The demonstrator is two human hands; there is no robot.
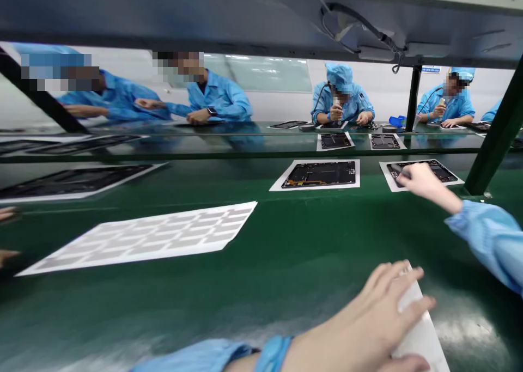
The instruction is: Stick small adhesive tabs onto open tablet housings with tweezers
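Observation:
My left hand, with a blue band at its wrist, is at the bottom right of the head view. Its fingers are spread over a white sheet or pad on the green bench. My right hand reaches to the opened black tablet housing on white paper at the right. Its fingers are pinched at the housing's left part, by a small dark thing too blurred to name. To the left of it, a second tablet housing shows an orange flex strip.
A sheet with rows of grey labels lies on the bench at left. Another housing lies beyond it, and a person's fingers show at the left edge. Green posts and an overhead shelf frame the bench; co-workers sit opposite.

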